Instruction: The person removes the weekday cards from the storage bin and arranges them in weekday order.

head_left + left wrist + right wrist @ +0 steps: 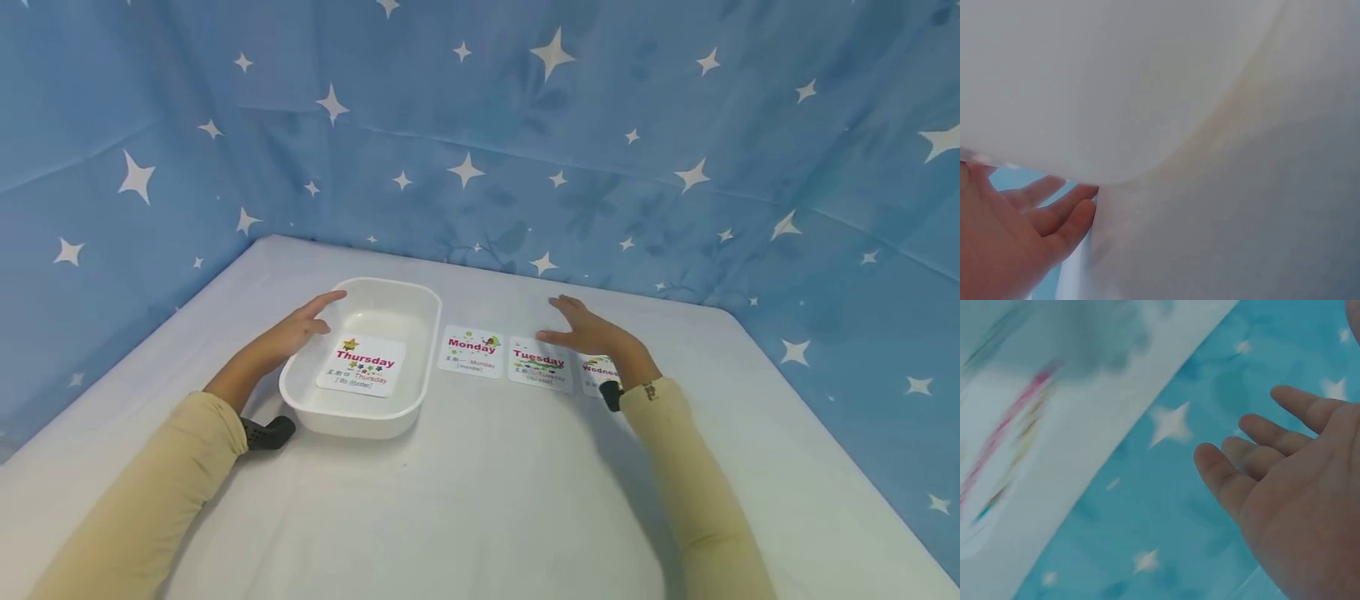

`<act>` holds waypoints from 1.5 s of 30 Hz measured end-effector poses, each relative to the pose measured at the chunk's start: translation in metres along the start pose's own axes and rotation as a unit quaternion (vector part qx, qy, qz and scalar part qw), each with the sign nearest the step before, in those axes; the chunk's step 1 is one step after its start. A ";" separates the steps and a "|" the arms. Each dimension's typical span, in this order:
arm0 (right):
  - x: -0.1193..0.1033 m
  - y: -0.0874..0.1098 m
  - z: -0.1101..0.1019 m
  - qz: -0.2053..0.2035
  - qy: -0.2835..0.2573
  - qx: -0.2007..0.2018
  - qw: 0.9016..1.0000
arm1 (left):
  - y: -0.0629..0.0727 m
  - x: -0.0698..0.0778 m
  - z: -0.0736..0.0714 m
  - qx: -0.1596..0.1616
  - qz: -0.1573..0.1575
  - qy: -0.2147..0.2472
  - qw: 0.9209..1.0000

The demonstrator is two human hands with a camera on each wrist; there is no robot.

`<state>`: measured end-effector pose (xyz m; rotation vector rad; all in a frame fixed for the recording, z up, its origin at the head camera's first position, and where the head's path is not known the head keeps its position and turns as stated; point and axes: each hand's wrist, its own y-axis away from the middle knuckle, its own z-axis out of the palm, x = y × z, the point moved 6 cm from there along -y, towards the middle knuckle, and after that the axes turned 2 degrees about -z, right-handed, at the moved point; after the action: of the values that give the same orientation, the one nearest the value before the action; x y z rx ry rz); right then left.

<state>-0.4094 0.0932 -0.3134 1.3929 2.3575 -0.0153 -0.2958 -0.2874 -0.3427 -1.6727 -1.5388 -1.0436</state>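
Thursday flashcard (362, 367) lies face up inside the white plastic tray (352, 423), to the right of and slightly nearer than our left hand (288, 335); its printed line runs left to right. Of our two hands, the left is closer to it, positioned at the tray's left side with fingers extended, unclenched; we cannot confirm rim contact. Our right hand (596, 333) is released, fingers loosely extended, holding nothing, near the Tuesday flashcard (538, 367) and Wednesday flashcard (591, 384).

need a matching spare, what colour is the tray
The tray is plain white, clearest in the head view.
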 end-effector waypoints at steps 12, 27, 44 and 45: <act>-0.173 -0.039 0.034 -0.112 0.067 -0.037 0.991 | -0.007 0.002 0.006 0.003 0.001 0.015 1.000; -0.213 -0.055 0.097 -0.074 0.153 -0.148 0.974 | -0.011 0.001 0.006 0.007 0.008 0.006 1.000; -0.231 -0.060 0.101 -0.138 0.233 -0.110 0.956 | -0.007 -0.001 -0.004 0.017 0.001 -0.005 1.000; -0.233 -0.061 0.101 -0.147 0.241 -0.104 0.954 | -0.006 -0.002 -0.005 0.017 0.001 -0.005 1.000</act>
<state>-0.3285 -0.1536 -0.3381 1.0164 2.8405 0.5311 -0.3029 -0.2917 -0.3424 -1.6576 -1.5526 -1.0050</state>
